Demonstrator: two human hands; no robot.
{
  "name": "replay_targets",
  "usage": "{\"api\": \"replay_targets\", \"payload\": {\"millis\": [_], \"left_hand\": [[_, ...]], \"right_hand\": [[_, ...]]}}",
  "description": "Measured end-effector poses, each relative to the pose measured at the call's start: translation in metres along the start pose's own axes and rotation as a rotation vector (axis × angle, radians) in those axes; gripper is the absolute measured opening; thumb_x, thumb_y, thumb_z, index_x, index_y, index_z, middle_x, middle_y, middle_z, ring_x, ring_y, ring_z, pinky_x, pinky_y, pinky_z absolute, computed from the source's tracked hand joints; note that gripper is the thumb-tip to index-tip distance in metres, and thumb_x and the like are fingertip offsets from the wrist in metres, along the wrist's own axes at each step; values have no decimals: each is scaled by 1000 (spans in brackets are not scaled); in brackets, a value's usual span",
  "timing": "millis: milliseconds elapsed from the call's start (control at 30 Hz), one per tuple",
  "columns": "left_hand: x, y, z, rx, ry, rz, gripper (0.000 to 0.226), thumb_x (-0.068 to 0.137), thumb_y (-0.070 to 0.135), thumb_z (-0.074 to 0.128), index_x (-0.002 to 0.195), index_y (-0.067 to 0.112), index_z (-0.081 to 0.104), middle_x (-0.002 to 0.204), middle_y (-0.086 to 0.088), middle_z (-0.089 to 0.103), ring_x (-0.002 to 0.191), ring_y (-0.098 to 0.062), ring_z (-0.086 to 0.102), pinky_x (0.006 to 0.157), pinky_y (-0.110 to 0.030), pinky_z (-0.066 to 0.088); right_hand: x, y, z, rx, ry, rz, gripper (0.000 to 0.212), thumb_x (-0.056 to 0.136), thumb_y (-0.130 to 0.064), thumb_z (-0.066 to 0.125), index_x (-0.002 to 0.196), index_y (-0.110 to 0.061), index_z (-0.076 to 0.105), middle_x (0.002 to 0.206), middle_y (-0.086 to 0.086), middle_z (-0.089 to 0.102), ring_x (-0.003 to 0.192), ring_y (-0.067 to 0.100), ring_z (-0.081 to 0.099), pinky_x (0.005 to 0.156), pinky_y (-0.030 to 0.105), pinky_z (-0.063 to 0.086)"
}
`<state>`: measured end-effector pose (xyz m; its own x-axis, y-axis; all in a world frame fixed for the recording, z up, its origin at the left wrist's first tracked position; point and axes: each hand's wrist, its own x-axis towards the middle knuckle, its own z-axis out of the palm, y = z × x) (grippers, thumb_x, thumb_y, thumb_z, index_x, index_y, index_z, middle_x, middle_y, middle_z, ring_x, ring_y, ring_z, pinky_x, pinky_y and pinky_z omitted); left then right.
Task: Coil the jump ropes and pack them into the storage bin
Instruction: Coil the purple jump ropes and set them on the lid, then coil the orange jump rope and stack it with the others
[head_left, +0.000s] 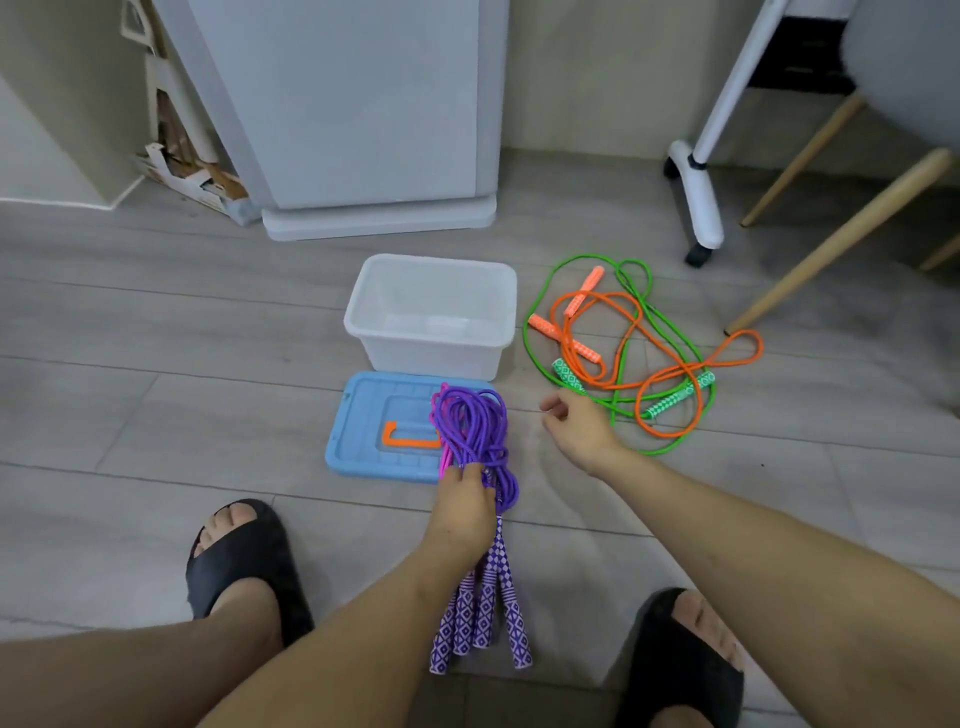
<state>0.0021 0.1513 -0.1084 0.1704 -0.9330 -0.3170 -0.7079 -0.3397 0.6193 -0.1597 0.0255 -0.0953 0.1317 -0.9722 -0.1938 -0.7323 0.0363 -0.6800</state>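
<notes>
At the centre of the frame the left hand (464, 512) grips a bundle of purple ropes (475, 431), looped strands above, diamond-patterned handles (480, 621) hanging below. The right hand (576, 428) hovers loosely curled, holding nothing. Above stands the white plastic bin (434, 317) (glossy, uncovered), its blue ribbed lid (379, 428) lying before it. Right of the bin, the orange rope (649, 358) and green rope (670, 400) lie tangled. No writing is readable.
</notes>
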Motion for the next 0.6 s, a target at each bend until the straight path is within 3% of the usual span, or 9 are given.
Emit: {"api": "replay_targets", "payload": {"millis": [233,433,600], "left_hand": [[48,61,22,25,-2,140,35,100,11,48,133,2,55,129,-22,52,121,-37,51,110,-36,34],[96,81,47,26,-23,188,31,98,7,50,127,0,59,124,-23,56,119,-37,52,106,-34,32],[128,96,58,21,-53,170,30,100,10,48,128,3,57,126,-20,53,118,-36,52,104,-35,34]], "right_hand": [[12,69,-32,-48,99,109,18,90,-2,60,102,-5,73,99,14,74,97,31,67,78,29,43],[37,140,-48,-123,187,187,12,87,-3,65,95,-2,73,97,23,72,96,40,67,85,42,51],[57,168,-59,-253,175,137,19,83,-6,70,102,-4,73,103,24,68,105,42,61,94,43,47]]}}
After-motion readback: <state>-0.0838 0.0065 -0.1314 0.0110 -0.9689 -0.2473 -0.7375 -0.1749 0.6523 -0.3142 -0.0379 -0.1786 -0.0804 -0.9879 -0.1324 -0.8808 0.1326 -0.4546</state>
